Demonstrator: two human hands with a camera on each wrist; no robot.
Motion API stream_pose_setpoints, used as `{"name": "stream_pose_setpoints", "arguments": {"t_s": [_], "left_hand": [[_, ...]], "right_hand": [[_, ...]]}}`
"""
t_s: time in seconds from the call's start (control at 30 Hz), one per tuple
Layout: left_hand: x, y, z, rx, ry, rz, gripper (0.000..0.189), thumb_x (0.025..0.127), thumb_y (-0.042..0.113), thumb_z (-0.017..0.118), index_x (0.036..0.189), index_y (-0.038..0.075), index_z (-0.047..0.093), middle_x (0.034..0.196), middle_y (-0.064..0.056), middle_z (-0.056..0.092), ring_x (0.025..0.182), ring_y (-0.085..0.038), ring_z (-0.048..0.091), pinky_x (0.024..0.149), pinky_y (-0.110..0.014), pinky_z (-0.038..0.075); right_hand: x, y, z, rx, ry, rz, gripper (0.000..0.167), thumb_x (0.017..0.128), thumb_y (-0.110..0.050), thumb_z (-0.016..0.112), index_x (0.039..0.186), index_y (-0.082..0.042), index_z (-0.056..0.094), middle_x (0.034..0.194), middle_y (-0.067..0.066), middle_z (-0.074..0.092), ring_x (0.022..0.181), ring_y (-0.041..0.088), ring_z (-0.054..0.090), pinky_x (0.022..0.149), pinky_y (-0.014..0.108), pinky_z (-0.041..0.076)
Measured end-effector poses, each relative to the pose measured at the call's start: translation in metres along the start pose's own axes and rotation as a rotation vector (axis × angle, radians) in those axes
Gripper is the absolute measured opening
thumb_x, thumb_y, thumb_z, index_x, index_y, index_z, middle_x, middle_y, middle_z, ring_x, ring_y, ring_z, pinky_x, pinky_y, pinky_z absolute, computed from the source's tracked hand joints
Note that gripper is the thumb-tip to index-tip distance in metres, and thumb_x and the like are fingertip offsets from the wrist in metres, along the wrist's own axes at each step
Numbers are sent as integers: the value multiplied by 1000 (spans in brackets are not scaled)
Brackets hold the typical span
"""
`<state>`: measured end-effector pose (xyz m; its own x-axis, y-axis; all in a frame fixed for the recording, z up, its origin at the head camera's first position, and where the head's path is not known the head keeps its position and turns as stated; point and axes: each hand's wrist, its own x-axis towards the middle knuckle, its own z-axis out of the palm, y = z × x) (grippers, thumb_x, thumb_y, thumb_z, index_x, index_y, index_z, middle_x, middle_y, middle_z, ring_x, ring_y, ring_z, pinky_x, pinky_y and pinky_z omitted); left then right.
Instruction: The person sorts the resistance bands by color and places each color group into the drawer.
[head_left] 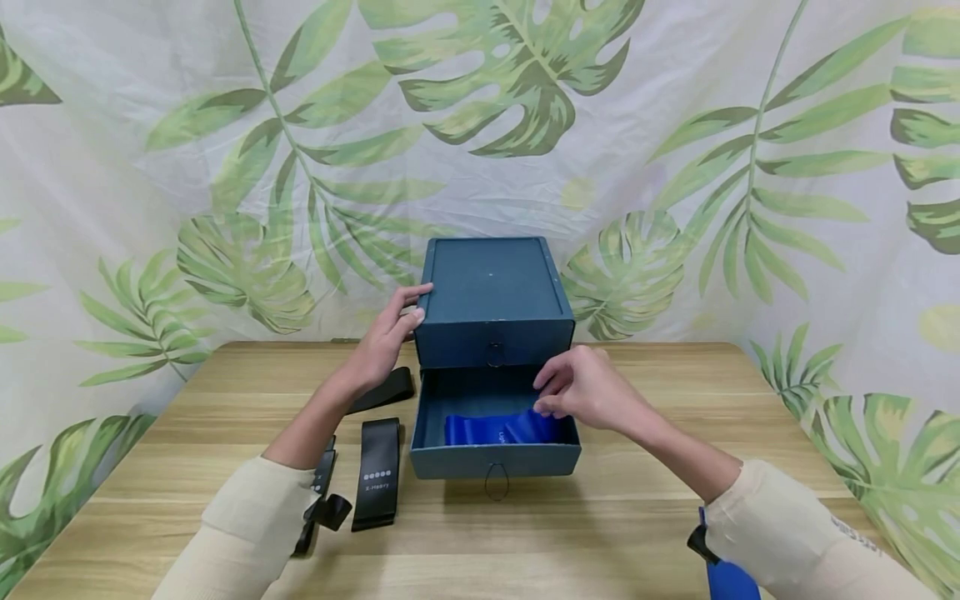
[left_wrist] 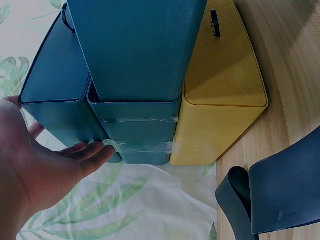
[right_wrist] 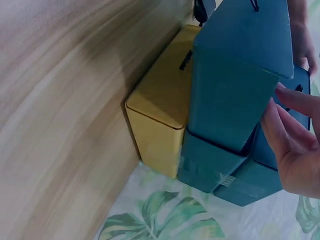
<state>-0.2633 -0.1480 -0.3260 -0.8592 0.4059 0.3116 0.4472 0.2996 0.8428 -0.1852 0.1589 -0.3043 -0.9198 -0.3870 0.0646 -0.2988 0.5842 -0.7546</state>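
Note:
A blue drawer box (head_left: 491, 279) stands at the table's back with its middle drawer (head_left: 495, 461) pulled out. A folded blue resistance band (head_left: 487, 429) lies inside that drawer. My left hand (head_left: 382, 337) rests against the left side of the top section, its fingers extended along the wall in the left wrist view. Over the drawer's right side my right hand (head_left: 588, 387) has bent fingers, with a gap between thumb and index finger close above the band's right end. Part of this band is hidden behind the right fingers.
Black resistance bands lie left of the box, one marked X-Heavy (head_left: 378, 475) and another behind it (head_left: 390, 390). More black bands (head_left: 324, 479) lie partly under the left sleeve. A yellow drawer (left_wrist: 225, 65) forms the bottom tier. Something blue (head_left: 731, 582) shows beneath the right sleeve.

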Motion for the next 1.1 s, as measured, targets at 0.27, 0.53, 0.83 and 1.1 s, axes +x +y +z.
{"name": "stream_pose_setpoints", "arguments": {"t_s": [0.27, 0.53, 0.83, 1.1], "left_hand": [[0, 2, 0, -1, -2, 1, 53, 113, 27, 32, 162, 6, 28, 163, -24, 23, 149, -47, 27, 116, -69, 26], [0, 2, -1, -7, 0, -7, 52, 114, 27, 31, 162, 7, 27, 164, -24, 21, 150, -46, 25, 116, -69, 27], [-1, -2, 3, -14, -5, -9, 52, 114, 27, 32, 162, 8, 27, 165, -24, 21, 150, -46, 25, 116, -69, 27], [0, -1, -1, -9, 3, -4, 52, 114, 27, 32, 161, 7, 29, 164, -23, 24, 150, -45, 27, 116, -68, 28]], "right_hand": [[-7, 1, -14, -35, -5, -16, 12, 87, 2, 80, 98, 5, 76, 82, 8, 77, 70, 21, 75, 66, 34, 62], [1, 2, -2, -95, -190, -292, 10, 95, 1, 71, 104, 3, 76, 94, 8, 77, 82, 21, 76, 76, 26, 61], [4, 7, 1, -2, -289, -380, 14, 98, -3, 69, 109, 5, 74, 98, 14, 77, 85, 24, 76, 80, 27, 60], [-24, 34, -36, 91, -226, -308, 18, 99, -3, 69, 114, 6, 72, 96, 17, 76, 82, 19, 75, 73, 34, 62]]}}
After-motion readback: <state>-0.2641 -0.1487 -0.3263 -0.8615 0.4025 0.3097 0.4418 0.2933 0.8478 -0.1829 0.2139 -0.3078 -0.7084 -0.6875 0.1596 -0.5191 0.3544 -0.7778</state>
